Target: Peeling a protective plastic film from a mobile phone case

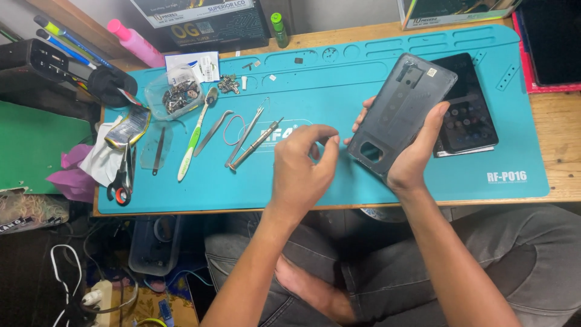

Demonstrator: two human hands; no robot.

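Dark grey and faintly see-through, the phone back cover [400,112] is a thin rounded rectangle with a cut-out for the camera near its lower end and a small pale sticker at its upper corner; it is held tilted above the teal work mat [339,175], its inner face up. The right hand [417,154] grips it from below and the side, the thumb laid over the right edge and the other fingers [361,118] curled round the left edge. The left hand [299,166] hovers just beside the cover's lower left corner, thumb and forefinger pressed together as if pinching something very small; what sits between them cannot be made out. Behind the cover a black phone [469,115] lies screen up on the mat, partly hidden by it. To the left on the mat lie tweezers [244,138], a slim screwdriver [256,144], a green and white toothbrush [195,136], scissors with red and black handles [123,178] and a clear plastic tub of small parts [175,94]. The mat covers a wooden table [560,139].
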